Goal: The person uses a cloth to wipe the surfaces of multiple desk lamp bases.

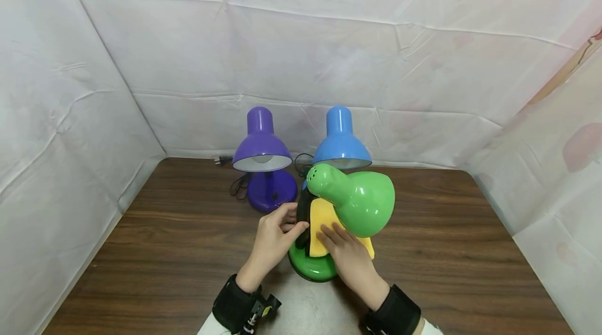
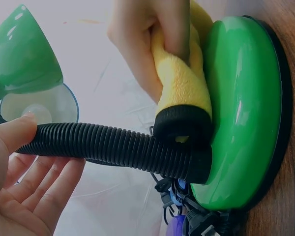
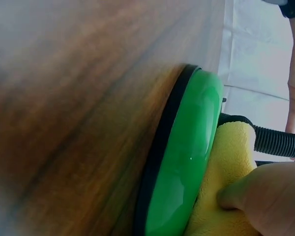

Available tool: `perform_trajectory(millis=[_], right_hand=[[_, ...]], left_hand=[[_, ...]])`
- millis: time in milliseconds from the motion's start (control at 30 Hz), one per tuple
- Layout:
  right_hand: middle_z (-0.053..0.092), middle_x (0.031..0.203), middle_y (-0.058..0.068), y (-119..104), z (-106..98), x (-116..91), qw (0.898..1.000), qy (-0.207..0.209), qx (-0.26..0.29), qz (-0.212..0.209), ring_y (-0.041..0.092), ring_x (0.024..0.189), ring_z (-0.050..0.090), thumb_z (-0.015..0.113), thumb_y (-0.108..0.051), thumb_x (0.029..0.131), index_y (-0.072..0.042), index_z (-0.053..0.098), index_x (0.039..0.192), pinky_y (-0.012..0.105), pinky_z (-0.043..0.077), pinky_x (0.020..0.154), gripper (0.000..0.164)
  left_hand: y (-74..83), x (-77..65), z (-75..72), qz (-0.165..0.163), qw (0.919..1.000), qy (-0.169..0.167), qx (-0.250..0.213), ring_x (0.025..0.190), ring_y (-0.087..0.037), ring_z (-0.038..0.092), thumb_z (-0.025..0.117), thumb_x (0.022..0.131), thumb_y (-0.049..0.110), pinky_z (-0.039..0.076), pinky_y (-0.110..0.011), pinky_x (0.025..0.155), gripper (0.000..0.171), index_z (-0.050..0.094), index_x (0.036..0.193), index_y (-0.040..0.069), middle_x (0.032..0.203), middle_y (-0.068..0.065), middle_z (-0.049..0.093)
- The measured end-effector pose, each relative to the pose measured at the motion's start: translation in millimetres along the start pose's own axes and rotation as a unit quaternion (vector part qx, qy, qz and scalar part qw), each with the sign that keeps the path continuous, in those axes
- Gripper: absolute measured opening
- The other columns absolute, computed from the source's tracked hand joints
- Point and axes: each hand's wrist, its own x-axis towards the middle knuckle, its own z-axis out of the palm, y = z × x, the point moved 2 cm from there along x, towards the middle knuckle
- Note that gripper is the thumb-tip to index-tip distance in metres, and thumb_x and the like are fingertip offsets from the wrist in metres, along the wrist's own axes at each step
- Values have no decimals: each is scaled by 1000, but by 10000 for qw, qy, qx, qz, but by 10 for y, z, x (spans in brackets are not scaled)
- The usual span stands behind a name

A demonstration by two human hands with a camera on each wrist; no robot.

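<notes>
A green desk lamp stands at the near middle of the table, its shade [image 1: 364, 201] tilted over its round base [image 1: 312, 268]. My left hand [image 1: 292, 224] holds the black ribbed neck [image 2: 113, 145], thumb on one side and fingers on the other. My right hand [image 1: 333, 234] grips a yellow cloth [image 1: 320, 218] and presses it against the lamp where the neck meets the base [image 2: 241, 113]. The left wrist view shows the cloth [image 2: 184, 86] folded in my right hand [image 2: 147, 44]. In the right wrist view the cloth [image 3: 226, 167] lies against the base [image 3: 187, 157].
A purple lamp [image 1: 263, 152] and a blue lamp [image 1: 340, 141] stand behind the green one, their black cords [image 1: 240, 183] lying at the back of the wooden table [image 1: 164, 241]. White sheeting walls off the back and both sides.
</notes>
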Motion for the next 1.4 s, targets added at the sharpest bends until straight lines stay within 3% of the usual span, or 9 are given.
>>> perform_trajectory(millis=[333, 700, 767, 1000, 1133, 1400], right_hand=[[60, 122, 6, 23, 12, 76, 9995, -45, -306, -41, 26, 113, 56, 63, 5, 79, -11, 65, 113, 33, 47, 93, 38], [60, 123, 5, -83, -48, -145, 9996, 68, -31, -258, 26, 113, 56, 69, 5, 75, -12, 64, 115, 37, 51, 88, 44], [60, 123, 5, -101, -75, -185, 9995, 104, 34, -284, 26, 113, 57, 67, 4, 76, -12, 64, 114, 37, 51, 87, 41], [63, 118, 6, -138, -182, -284, 9979, 438, 198, -429, 27, 107, 60, 41, 1, 82, -11, 66, 110, 41, 54, 80, 39], [64, 117, 5, -151, -222, -312, 9973, 563, 183, -434, 27, 106, 61, 47, 4, 80, -11, 66, 108, 41, 54, 79, 37], [62, 120, 4, -225, -256, -426, 9984, 217, 201, -478, 25, 110, 58, 70, 4, 69, -13, 65, 113, 37, 54, 81, 47]], left_hand=[[-5, 0, -4, -69, 10000, -32, 4, 77, -9, 65, 71, 81, 16, 55, -19, 62, 28, 62, 107, 13, 87, -1, 66], [-9, 8, 10, -93, 9999, -19, 46, 76, -9, 65, 72, 80, 12, 54, -17, 62, 29, 62, 107, 12, 86, -1, 66], [-12, 7, 12, -96, 9999, -24, 19, 76, -9, 64, 72, 80, 11, 54, -17, 62, 29, 62, 107, 12, 86, 0, 66], [0, 9, 7, -94, 9999, 1, -80, 76, -9, 65, 72, 80, 12, 55, -21, 62, 29, 63, 107, 13, 86, -1, 66], [2, 0, 10, -99, 9999, 32, -112, 77, -10, 65, 73, 79, 13, 55, -19, 62, 30, 63, 107, 14, 86, -1, 67], [8, -6, 20, -116, 9998, -13, -174, 77, -9, 65, 72, 80, 11, 55, -19, 62, 28, 63, 107, 13, 87, -1, 66]])
